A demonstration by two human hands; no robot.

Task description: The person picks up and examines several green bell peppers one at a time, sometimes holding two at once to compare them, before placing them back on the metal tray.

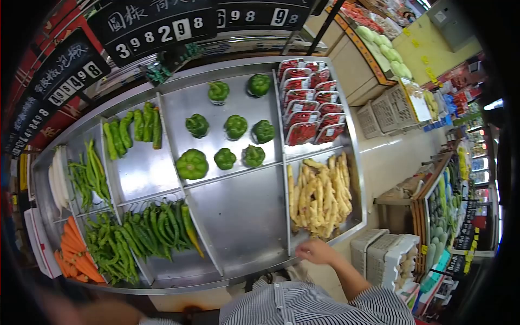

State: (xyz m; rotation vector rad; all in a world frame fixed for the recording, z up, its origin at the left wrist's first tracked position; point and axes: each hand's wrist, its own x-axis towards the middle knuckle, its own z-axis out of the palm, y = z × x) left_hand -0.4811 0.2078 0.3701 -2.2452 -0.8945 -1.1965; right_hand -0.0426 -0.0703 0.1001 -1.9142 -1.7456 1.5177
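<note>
My right hand point(316, 252) is over the near edge of the metal display tray point(238, 216), just below the ginger point(320, 197) and beside a divider's end. Its fingers are curled in, and I see nothing held. At the lower left my left hand point(67, 311) is smeared by motion, so its fingers cannot be read; the carrots point(78, 252) lie closest to it. Green bell peppers point(235, 127) stand spaced apart in the middle compartment. Dark green chili peppers point(160, 227) are lined up nearer to me, with slender light green ones point(111, 249) to their left.
Wrapped packs of red chilies point(309, 105) fill the far right compartment. White radishes point(58, 179) lie at the left end. Black price boards point(157, 30) hang over the back. Plastic crates point(382, 257) stand on the floor to the right, by another vegetable stand point(433, 211).
</note>
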